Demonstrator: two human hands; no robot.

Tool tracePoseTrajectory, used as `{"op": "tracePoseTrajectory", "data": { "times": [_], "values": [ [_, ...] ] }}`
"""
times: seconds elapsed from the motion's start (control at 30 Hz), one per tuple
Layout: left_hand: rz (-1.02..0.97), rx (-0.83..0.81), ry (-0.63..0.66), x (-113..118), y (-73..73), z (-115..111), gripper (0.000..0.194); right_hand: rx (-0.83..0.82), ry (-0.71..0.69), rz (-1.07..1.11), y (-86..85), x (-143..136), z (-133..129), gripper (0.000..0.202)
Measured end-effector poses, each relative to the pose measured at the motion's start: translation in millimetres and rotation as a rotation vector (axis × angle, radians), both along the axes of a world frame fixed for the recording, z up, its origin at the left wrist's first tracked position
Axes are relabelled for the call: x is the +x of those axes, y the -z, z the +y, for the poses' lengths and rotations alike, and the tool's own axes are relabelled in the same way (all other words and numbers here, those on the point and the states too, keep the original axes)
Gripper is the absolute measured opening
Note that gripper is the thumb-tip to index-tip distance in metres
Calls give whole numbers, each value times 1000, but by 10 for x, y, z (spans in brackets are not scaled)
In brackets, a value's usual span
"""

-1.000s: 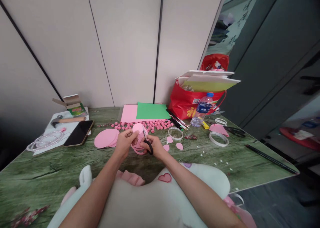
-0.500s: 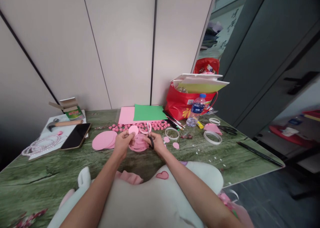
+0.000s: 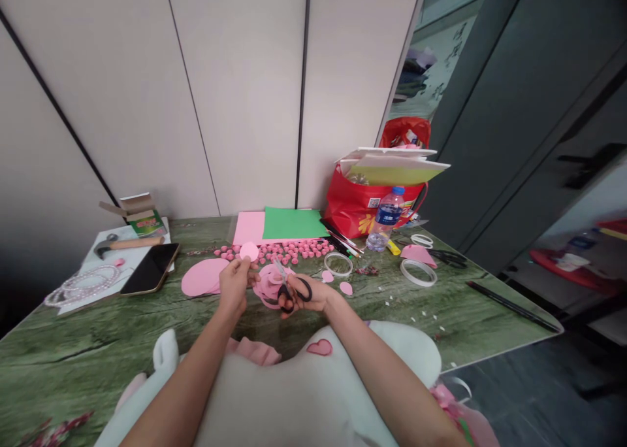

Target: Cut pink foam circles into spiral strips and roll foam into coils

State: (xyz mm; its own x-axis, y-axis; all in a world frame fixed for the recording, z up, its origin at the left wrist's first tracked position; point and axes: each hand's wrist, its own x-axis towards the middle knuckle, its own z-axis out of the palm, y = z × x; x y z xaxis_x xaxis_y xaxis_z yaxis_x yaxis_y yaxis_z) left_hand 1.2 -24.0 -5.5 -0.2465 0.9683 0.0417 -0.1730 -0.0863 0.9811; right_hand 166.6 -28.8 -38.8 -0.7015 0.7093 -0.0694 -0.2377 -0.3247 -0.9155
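Left hand (image 3: 234,281) is closed in a pinch on a small pink cut-out (image 3: 249,251), held up above the table with its rounded end toward 12 o'clock. Right hand (image 3: 306,295) grips black-handled scissors (image 3: 290,287), fingers through the loops. The scissors' long axis runs from the handles at about 4 o'clock to the blade tips at about 10 o'clock, pointing toward the left hand. Whether the blades are parted cannot be told. Beneath and between both hands lies a curling pink paper strip (image 3: 267,285), in contact with the blades.

Surroundings: at 9 o'clock of the left hand, just beside it, a stack of pink paper discs (image 3: 202,278); farther out at 9 o'clock, a dark phone (image 3: 150,268), a hammer (image 3: 128,243) and a bead string (image 3: 78,283). At 12 o'clock, a row of small pink paper buds (image 3: 294,248), then pink and green sheets (image 3: 289,223) against the wall. At 2 o'clock of the right hand, a clear tape ring (image 3: 337,263) and two loose pink petals (image 3: 337,282); well beyond, a second tape ring (image 3: 417,272), a water bottle (image 3: 385,219) and a red bag (image 3: 365,202).

Open green table (image 3: 465,310) lies at 3 o'clock of the right hand, running to the right edge. The near edge at 6 o'clock is covered by a white plush cushion (image 3: 294,395) under both forearms.
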Motion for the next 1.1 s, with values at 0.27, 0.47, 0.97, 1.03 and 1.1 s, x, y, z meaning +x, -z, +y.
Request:
{"op": "tracePoseTrajectory", "data": {
  "times": [0.27,0.47,0.97,1.03,1.1],
  "values": [
    [73,-47,107,18,15,-21,25,-34,163,-250,-7,-13,5,39],
    [206,-49,209,18,4,-58,24,118,586,-137,70,-45,111,38],
    [1317,-3,-325,-529,-74,155,36,325,1552,-280,142,270,339,32],
    [1482,-162,-297,-682,-50,199,39,323,1661,-309,134,326,338,32],
    [1502,-249,-253,-776,7,237,34,328,1729,-323,118,346,325,32]
  ]
}}
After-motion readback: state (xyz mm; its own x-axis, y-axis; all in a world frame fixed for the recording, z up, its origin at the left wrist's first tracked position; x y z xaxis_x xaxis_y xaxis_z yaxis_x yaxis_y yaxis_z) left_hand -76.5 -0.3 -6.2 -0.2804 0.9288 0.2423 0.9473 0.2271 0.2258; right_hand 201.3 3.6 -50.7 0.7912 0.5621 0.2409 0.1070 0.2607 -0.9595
